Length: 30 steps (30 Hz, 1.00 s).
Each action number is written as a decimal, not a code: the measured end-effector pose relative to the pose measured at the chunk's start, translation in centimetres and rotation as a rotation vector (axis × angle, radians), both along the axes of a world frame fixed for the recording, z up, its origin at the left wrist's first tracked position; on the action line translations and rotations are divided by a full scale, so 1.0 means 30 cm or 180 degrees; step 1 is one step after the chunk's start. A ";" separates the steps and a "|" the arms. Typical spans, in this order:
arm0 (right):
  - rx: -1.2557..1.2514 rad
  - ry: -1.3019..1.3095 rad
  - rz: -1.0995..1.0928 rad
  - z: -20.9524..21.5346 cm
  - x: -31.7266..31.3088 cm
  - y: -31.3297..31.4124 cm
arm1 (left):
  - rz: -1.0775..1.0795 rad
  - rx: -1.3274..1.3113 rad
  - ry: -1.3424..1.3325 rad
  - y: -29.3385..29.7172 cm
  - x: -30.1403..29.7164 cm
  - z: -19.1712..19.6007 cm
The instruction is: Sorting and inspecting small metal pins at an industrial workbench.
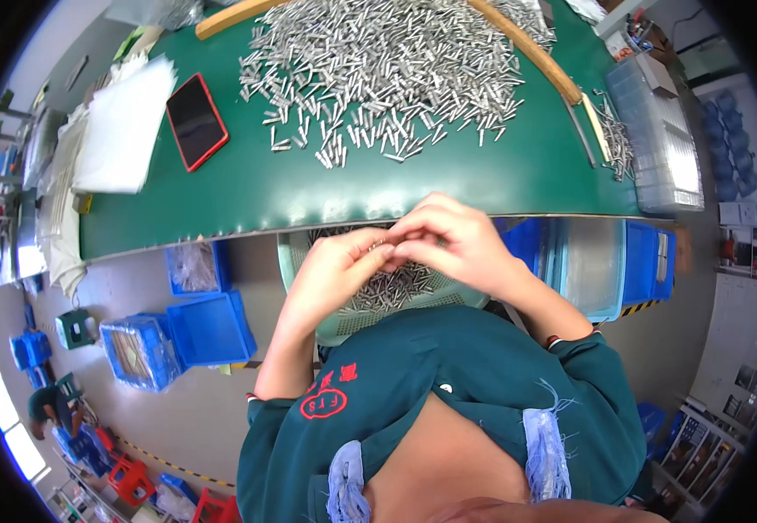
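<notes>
Item: small metal pin [385, 247], pinched between my left hand [337, 272] and right hand [453, 244]; both grips are closed on it, fingertips meeting. I hold it over the pale green basket [309, 261] of like pins, so drops would land there. Stock: loose pin heap [378, 70] on the green worktop [309, 187]. Beside it: red-cased phone [196, 120], white sheets [126, 126].

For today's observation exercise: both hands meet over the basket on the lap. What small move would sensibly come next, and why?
Probably release the pins pinched between the left hand and right hand into the pale green basket directly below. It already holds similar metal pins, and the fingertips are closed together right above them.
</notes>
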State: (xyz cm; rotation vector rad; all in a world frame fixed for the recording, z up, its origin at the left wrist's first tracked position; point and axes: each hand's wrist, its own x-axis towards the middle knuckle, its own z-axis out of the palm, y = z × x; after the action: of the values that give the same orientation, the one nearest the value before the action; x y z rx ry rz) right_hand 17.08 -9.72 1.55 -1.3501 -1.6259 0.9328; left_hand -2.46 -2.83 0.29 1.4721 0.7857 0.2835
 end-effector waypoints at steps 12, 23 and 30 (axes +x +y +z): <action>0.0075 -0.0819 0.0327 -0.003 0.057 0.066 | -0.0203 0.0055 0.0069 0.003 0.028 -0.018; 0.0552 -0.1660 -0.2858 0.023 0.853 0.474 | 0.0522 0.0205 -0.0221 0.009 -0.049 -0.034; 0.0607 -0.0260 -0.1376 0.108 0.555 0.401 | 0.1309 0.3210 0.0376 0.089 -0.094 -0.017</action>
State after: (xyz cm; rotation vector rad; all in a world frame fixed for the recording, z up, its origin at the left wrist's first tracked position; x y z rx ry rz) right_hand 33.74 2.31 4.81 -1.5360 -1.3621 0.4602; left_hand -5.28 -0.16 -0.21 2.2605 1.1156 1.0200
